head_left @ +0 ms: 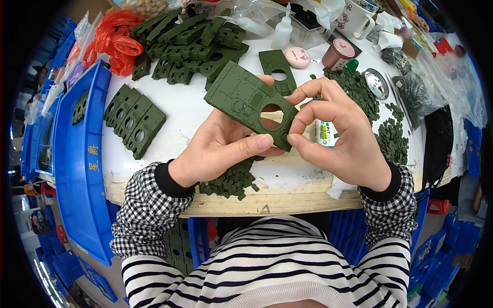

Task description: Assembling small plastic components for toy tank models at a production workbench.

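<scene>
A dark green plastic model tank hull plate (240, 93) with a round hole is tilted above the table. My left hand (222, 146) is closed around it from below, its thumb along the near edge beside the hole. My right hand (343, 128) has thumb and index finger pinched at the plate's right corner; whatever lies between the fingertips is too small to make out. Under my left hand lies a pile of small green plastic pieces (228, 180). Beyond the held plate another holed green plate (279, 69) rests flat.
Stacked green hull plates (192, 43) fill the back left, with a row of more plates (134, 120) nearer. A blue tray (79, 169) stands at the left edge. Loose green pieces (354, 84), a round tin lid (376, 83), a white squeeze bottle (282, 31) and a mug (354, 20) occupy the right and back.
</scene>
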A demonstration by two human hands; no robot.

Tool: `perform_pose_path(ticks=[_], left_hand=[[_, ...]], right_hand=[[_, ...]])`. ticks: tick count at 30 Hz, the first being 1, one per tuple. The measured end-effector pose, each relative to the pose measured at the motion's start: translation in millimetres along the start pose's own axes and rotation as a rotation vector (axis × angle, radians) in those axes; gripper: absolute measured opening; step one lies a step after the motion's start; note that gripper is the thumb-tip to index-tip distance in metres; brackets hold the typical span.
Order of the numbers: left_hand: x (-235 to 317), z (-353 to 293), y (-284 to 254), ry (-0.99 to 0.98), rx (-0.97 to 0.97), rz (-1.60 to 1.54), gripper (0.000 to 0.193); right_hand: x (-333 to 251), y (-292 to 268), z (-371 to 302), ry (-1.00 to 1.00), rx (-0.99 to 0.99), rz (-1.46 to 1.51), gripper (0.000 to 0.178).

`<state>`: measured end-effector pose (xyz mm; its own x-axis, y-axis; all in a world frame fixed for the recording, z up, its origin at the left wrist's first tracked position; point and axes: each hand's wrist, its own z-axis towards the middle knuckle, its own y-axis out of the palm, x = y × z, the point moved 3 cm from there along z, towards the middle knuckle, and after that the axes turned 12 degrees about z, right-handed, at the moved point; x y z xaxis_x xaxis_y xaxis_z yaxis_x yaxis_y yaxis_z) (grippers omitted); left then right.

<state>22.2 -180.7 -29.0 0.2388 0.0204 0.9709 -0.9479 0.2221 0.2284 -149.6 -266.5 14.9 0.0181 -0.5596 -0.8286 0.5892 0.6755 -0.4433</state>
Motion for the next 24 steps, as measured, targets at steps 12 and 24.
perform_pose_path(ticks=[12, 24], left_hand=[[0.2, -0.5, 0.0, -0.006, -0.006, 0.006, 0.072], [0.3, -0.1, 0.4, 0.008, -0.006, 0.019, 0.074]], right_hand=[[0.2, 0.0, -0.7, 0.014, -0.009, 0.016, 0.009], [0.2, 0.4, -1.1, -0.025, -0.004, -0.022, 0.011]])
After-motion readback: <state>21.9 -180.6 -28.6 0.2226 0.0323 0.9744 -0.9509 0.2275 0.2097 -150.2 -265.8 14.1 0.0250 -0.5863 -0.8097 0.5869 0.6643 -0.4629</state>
